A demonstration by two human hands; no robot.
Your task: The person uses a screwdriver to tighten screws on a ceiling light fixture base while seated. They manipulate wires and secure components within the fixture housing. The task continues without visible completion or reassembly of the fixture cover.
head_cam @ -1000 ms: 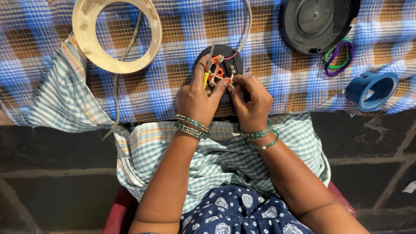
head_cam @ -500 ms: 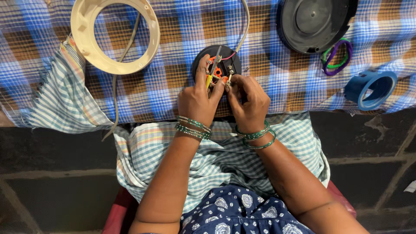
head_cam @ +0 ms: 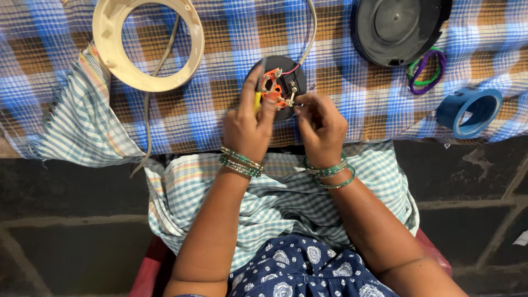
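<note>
A small round black part [head_cam: 291,71] with an orange terminal block [head_cam: 271,87], metal contacts and thin red wires rests on the checked cloth [head_cam: 341,99] at the table's near edge. My left hand [head_cam: 248,125] grips this part from the left, with a yellow piece showing between its fingers. My right hand [head_cam: 322,127] pinches at the metal contacts on the right side of the block. A pale cable [head_cam: 312,27] runs from the part toward the far edge.
A cream plastic ring [head_cam: 118,69] lies at the far left with a cable [head_cam: 148,115] trailing off the table. A round black cover [head_cam: 399,27] sits far right, beside green and purple bangles [head_cam: 424,70]. A blue tape roll [head_cam: 467,113] lies at right.
Both hands stay on the black part; the fingers have shifted slightly around the orange block. The view has drifted a little.
</note>
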